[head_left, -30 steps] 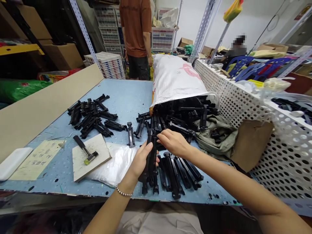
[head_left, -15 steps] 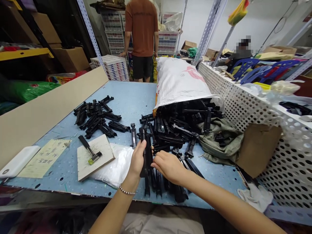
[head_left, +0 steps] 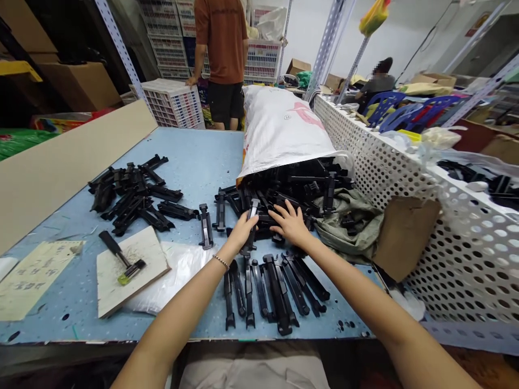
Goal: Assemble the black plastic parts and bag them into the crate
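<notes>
My left hand (head_left: 242,231) has its thumb and fingers around a long black plastic part (head_left: 254,208) with a grey end, at the near edge of the loose pile. To its right, my right hand (head_left: 292,224) reaches over the pile of black parts (head_left: 265,197) with fingers spread; its fingertips are among the parts. The pile spills out of the mouth of a big white woven sack (head_left: 286,129). Closer to my body, a row of several black parts (head_left: 279,294) lies side by side, pointing towards me. One more part (head_left: 205,227) lies left of my left hand.
On the left is another heap of black parts (head_left: 138,194). A small hammer (head_left: 121,256) rests on a white board (head_left: 152,265), beside clear plastic bags (head_left: 182,270). A perforated metal panel (head_left: 377,178) borders the right side. A person (head_left: 223,48) stands beyond the table.
My hands have moved forward and apart to the pile. The long black part they held upright is no longer between them. The view has shifted right.
</notes>
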The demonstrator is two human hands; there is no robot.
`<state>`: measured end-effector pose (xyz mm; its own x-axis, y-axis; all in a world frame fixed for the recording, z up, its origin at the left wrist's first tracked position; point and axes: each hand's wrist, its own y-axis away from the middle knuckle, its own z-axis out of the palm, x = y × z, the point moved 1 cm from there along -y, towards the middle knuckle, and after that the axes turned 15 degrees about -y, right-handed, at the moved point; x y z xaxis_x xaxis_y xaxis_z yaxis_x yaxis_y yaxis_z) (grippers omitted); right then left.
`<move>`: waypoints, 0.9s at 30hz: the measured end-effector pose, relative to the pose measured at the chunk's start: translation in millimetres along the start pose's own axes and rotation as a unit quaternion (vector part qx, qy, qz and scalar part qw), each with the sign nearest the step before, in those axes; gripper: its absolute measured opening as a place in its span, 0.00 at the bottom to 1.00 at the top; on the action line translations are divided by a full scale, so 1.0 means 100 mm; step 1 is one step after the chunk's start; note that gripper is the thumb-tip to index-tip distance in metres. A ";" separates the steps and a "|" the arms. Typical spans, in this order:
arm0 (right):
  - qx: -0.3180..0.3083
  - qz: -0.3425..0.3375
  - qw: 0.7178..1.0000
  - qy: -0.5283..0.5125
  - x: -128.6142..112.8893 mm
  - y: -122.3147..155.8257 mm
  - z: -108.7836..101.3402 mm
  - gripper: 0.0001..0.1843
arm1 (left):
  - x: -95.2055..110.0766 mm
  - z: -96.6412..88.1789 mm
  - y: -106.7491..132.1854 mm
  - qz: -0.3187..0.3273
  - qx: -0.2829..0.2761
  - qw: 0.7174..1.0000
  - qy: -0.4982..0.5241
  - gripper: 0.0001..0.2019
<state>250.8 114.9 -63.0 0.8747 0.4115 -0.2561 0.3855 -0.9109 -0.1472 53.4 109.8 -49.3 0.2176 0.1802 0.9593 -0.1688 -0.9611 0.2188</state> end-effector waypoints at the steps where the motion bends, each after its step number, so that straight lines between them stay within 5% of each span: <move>1: 0.009 0.000 1.000 0.004 0.01 -0.06 0.03 0.28 | 0.00 -0.01 -0.08 0.010 0.013 1.000 -0.015 0.24; 9: 0.050 -0.018 0.999 -0.005 -0.13 -0.52 0.16 0.27 | -0.02 -0.34 -0.45 0.063 0.097 0.980 -0.160 0.23; 18: 0.013 -0.036 0.998 -0.051 -0.15 -0.52 0.06 0.28 | -0.10 -0.63 -0.27 0.043 0.208 0.912 -0.351 0.22; 23: 0.051 -0.014 0.982 -0.180 -0.28 -0.06 -0.25 0.24 | -0.15 -0.66 -0.12 0.061 0.237 0.879 -0.409 0.30; 27: -0.037 -0.031 0.961 -0.273 -0.64 0.74 -0.33 0.24 | -0.30 -0.65 0.41 0.150 0.245 0.845 -0.451 0.33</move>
<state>233.2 20.0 -26.0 0.5729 0.4019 -0.7143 0.4697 -0.8752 -0.1157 -22.7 78.3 -57.6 0.9171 -0.1078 0.3838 0.0238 -0.9462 -0.3226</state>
